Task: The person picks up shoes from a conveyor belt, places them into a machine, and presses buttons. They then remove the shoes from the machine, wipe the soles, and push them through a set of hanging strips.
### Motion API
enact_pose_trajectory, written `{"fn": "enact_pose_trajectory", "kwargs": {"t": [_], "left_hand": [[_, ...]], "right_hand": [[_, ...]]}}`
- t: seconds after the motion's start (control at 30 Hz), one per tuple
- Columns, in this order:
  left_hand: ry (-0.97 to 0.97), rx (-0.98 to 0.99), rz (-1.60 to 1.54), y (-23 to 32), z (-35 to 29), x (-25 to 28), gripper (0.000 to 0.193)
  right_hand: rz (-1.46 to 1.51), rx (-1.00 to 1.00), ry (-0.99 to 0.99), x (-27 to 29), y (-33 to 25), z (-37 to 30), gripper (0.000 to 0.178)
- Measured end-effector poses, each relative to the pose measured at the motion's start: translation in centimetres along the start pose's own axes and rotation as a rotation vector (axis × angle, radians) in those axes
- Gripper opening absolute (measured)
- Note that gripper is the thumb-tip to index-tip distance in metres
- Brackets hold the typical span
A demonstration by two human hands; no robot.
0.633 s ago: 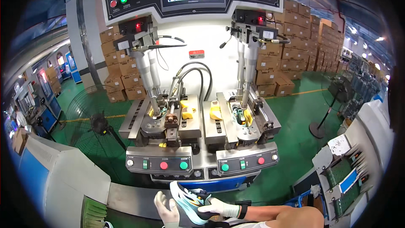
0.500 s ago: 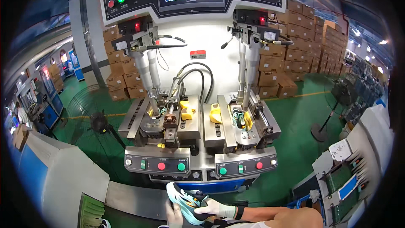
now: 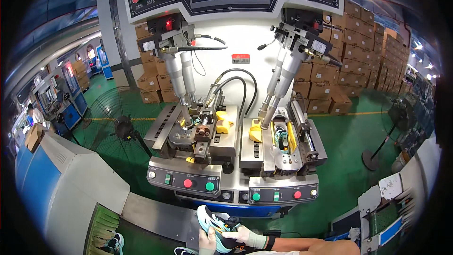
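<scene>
A sneaker (image 3: 213, 222) in pale aqua, white and black with orange touches is held at the bottom middle, its white sole edge tilted up. My left hand (image 3: 206, 242), in a white glove, grips its sole side. My right hand (image 3: 246, 237), gloved too, closes on its other side around the upper. Beyond them is a two-station machine with metal clamps. In its right station sits another sneaker (image 3: 282, 138) beside a yellow pad (image 3: 291, 138). The right press rods (image 3: 278, 89) lean left of that shoe; the left rods (image 3: 181, 89) reach down into the left station.
A metal conveyor (image 3: 155, 217) passes in front of the machine. One sneaker (image 3: 116, 244) lies by green bristles (image 3: 104, 224) at left; another shoe (image 3: 185, 251) shows at the lower edge. Control panels (image 3: 184, 179) with buttons front the machine. Floor fans (image 3: 125, 130) and stacked cartons (image 3: 358, 52) stand around.
The right press rods have swung left, off the sneaker in the right station. The held sneaker has turned slightly in my hands. More of the sneaker by the bristles shows. The whole view has shifted.
</scene>
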State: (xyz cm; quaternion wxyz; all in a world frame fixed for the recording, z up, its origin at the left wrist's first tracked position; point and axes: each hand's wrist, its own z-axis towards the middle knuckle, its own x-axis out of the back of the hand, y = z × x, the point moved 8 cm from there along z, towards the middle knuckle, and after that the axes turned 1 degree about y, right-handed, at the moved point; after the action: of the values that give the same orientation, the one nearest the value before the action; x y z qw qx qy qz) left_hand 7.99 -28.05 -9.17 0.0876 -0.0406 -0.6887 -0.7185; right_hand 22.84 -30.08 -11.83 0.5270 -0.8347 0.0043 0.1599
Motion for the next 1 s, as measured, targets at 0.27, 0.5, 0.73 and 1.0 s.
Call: {"fn": "enact_pose_trajectory", "kwargs": {"t": [0.27,0.5,0.73,1.0], "left_hand": [[0.012,0.003,0.068,-1.6,-1.9,2.0,0.036],[0.175,-0.072,0.421,-6.5,-2.1,10.3,0.036],[0.666,0.404,0.517,-17.6,-11.9,27.2,0.032],[0.599,0.423,0.677,-26.8,-17.1,21.2,0.039]], "right_hand": [[0.040,-0.079,0.003,0.4,2.9,-0.7,0.051],[0.123,-0.019,0.102,2.7,-2.6,-1.6,0.029],[0.267,-0.047,0.259,3.3,0.7,-1.0,0.039],[0.189,-0.156,0.224,0.1,1.9,0.3,0.040]]}}
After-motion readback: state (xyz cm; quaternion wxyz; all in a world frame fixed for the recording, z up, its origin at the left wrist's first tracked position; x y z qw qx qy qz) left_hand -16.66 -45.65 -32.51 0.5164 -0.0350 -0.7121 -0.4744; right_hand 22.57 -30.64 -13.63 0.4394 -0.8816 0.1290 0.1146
